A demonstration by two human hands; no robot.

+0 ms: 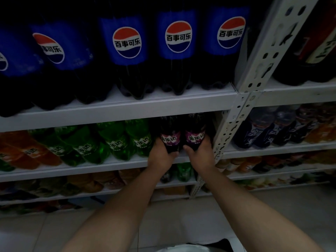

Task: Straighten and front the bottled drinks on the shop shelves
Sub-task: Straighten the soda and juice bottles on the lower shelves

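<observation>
The white metal shelving (127, 113) filled the view. Its perforated upright post (261, 57) divided a left bay from a right one. On the upper left shelf stood a row of large Pepsi bottles (127, 51), full of dark cola. The blue labels of the three nearest the post faced forward, while those further left were turned partly aside. Beyond the post on the same level stood a big dark bottle (309, 51) with a red and pale label, its contents too dim to tell.

One shelf down in the left bay, orange Mirinda bottles (27, 151) held orange drink at the far left. Green Mirinda bottles (112, 140) held green drink in the middle. In the right bay at that height stood blue-labelled bottles (261, 131) of dark liquid. The lowest shelves carried smaller bottles, too blurred to name.

At the right end of the Mirinda shelf, near the post, two bottles of dark liquid with purple labels stood side by side at the front edge. The left hand (161, 155) gripped the left purple bottle (170, 131), with its fingers curled round the lower body beneath the label. The right hand (200, 153) gripped the right purple bottle (195, 130) in the same way. The two bottles were just beside each other, and both labels faced outward.
</observation>
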